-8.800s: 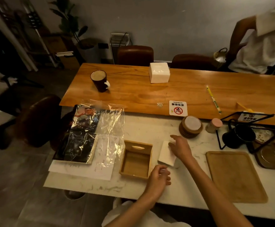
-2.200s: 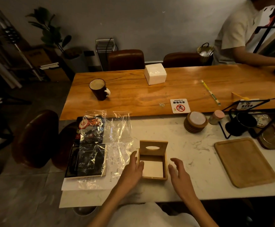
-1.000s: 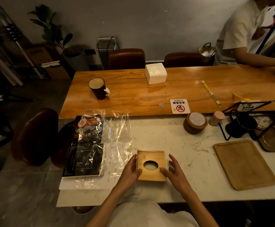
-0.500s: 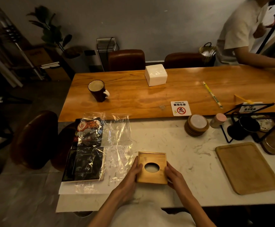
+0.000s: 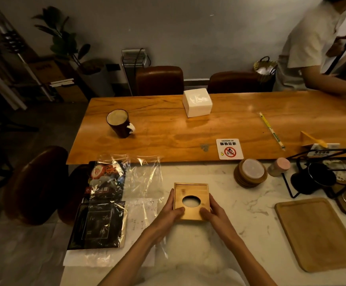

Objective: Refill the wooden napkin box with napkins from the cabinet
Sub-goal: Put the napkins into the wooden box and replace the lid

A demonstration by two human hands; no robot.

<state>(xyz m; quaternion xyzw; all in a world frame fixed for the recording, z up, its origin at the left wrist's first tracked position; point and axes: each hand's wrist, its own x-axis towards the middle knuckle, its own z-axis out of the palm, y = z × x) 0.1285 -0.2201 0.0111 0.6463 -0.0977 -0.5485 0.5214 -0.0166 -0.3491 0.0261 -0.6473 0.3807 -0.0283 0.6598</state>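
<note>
A: Where was the napkin box [image 5: 191, 201] just then?

B: On the marble table [image 5: 229, 234], near edge, betw. both hands. Lid shut, oval hole up, pale napkin showing thru it. Left hand [image 5: 171, 210] wrapped the left side, thumb on the lid's near corner; right hand [image 5: 211, 211] did the same on the right. So both grips were closed on the box, not wide.

A: How to do that step well?

B: My read: it was the seat-the-lid / square-up bit. Press evenly w/ both thumbs so the lid sits flush, keep fingers low on the walls, don't tilt it. Slide, don't lift, if it needs moving. The loose plastic wrap [image 5: 141, 178] just beside the left wrist could snag, so watch that.

A: And vs. approx 2 s earlier?

B: Back then the lid stood up, open, w/ the white stack visible inside, and the right hand was off the box. A sec before now the lid was already down but the hands only rested beside it; by this moment both had closed in on it. Spare napkin block [image 5: 197, 102] on the wooden table was unchanged, well apart.
</note>
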